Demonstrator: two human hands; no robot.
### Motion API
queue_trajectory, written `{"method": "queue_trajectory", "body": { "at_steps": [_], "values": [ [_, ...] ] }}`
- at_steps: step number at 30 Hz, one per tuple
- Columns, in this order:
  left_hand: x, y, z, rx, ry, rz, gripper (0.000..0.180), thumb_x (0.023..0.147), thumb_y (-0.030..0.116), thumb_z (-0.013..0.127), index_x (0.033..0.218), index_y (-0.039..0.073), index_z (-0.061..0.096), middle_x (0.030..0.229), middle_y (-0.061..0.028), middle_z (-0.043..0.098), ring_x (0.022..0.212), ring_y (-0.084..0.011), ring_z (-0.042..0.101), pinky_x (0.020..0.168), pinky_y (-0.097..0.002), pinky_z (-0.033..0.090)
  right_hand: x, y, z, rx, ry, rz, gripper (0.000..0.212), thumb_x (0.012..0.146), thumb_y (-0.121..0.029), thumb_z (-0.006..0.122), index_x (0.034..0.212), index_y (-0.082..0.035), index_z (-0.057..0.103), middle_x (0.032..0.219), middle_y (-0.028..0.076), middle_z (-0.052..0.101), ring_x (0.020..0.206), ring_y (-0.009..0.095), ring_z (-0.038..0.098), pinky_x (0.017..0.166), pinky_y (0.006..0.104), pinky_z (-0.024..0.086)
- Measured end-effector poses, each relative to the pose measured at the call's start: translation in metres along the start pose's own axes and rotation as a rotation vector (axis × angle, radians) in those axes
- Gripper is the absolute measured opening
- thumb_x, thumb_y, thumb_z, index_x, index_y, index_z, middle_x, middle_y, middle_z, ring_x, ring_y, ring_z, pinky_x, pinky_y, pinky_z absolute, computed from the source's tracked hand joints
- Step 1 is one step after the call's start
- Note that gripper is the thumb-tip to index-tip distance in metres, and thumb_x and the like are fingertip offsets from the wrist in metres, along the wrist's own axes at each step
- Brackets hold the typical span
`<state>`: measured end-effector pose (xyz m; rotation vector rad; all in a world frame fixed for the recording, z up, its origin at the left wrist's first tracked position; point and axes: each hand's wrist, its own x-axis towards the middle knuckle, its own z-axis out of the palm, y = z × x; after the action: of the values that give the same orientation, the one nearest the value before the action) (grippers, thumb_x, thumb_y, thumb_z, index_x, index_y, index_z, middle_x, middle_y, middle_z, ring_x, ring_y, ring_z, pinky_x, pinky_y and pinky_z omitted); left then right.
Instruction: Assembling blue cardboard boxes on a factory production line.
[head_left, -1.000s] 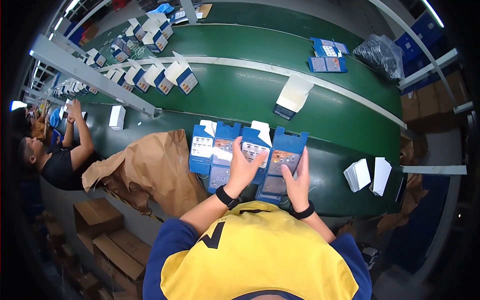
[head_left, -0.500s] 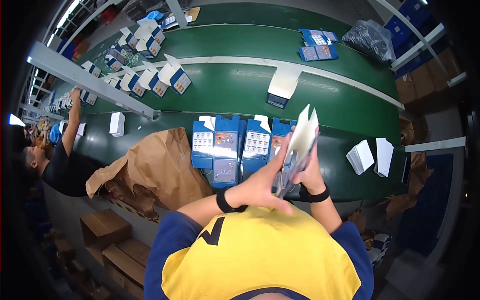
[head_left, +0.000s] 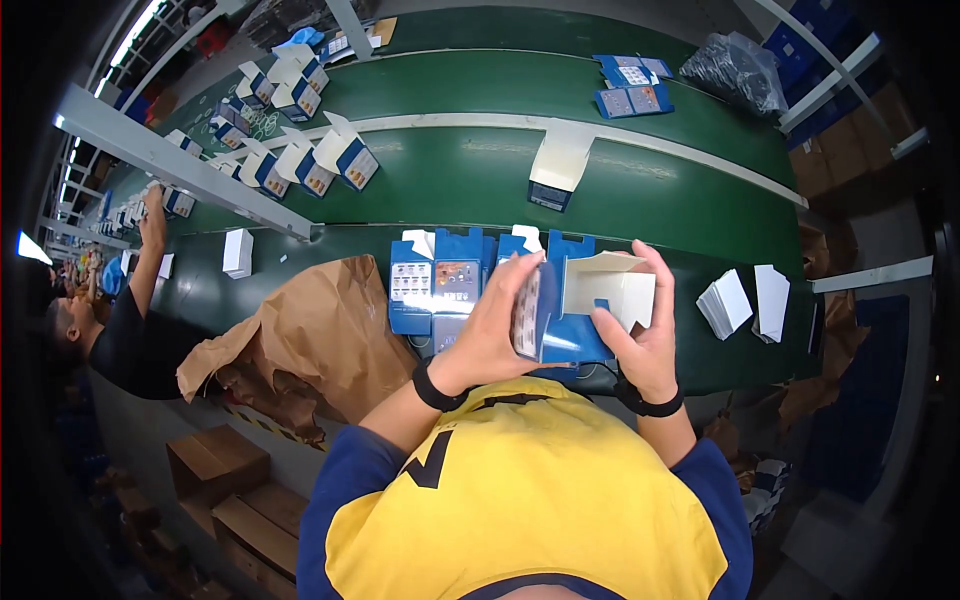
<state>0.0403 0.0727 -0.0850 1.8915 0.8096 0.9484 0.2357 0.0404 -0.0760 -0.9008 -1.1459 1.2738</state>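
A blue printed carton [head_left: 592, 288] with a cream inside is held up in front of me, its folds partly opened out so that the hollow inside shows. My left hand [head_left: 478, 342] grips its left panel, fingers up along the edge. On the other side my right hand [head_left: 650, 358] holds the cream end, fingers behind it and thumb at a small blue flap. Flat blue cartons [head_left: 410, 287] lie in stacks on the green bench behind my hands, partly covered by my left hand and the carton.
Crumpled brown paper [head_left: 320, 325] covers the bench at left. White card stacks [head_left: 722, 305] lie at right. An opened carton [head_left: 557, 175] stands on the green belt [head_left: 450, 180], with several more cartons [head_left: 345, 155] further left. Another person's arm [head_left: 150, 240] reaches in at far left.
The carton has gone from a narrow, nearly flat shape to an opened one. My hands have moved apart, the left one leftward and the right one slightly rightward.
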Motion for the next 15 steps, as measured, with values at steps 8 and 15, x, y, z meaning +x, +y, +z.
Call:
{"method": "queue_trajectory", "body": {
  "at_steps": [8, 15],
  "values": [
    [-0.003, -0.013, 0.017, 0.023, -0.017, 0.289, 0.069, 0.062, 0.023, 0.082, 0.121, 0.021, 0.047, 0.132, -0.0223, 0.029, 0.119, -0.0415, 0.038, 0.096, -0.0431, 0.038, 0.005, 0.004, 0.013, 0.294, 0.291, 0.043, 0.071, 0.084, -0.015, 0.062, 0.14, -0.001, 0.021, 0.135, 0.016, 0.039, 0.124, 0.023, 0.039, 0.103, 0.0358, 0.029],
    [0.001, -0.009, 0.007, -0.024, -0.006, 0.262, 0.061, 0.058, 0.025, 0.084, 0.111, 0.019, 0.055, 0.13, -0.0211, 0.032, 0.114, -0.0393, 0.042, 0.093, -0.042, 0.039, -0.006, 0.017, -0.015, 0.243, -0.055, 0.083, 0.075, 0.082, -0.032, 0.066, 0.138, 0.0, 0.027, 0.132, 0.015, 0.042, 0.123, 0.022, 0.04, 0.102, 0.035, 0.029]
  ]
}}
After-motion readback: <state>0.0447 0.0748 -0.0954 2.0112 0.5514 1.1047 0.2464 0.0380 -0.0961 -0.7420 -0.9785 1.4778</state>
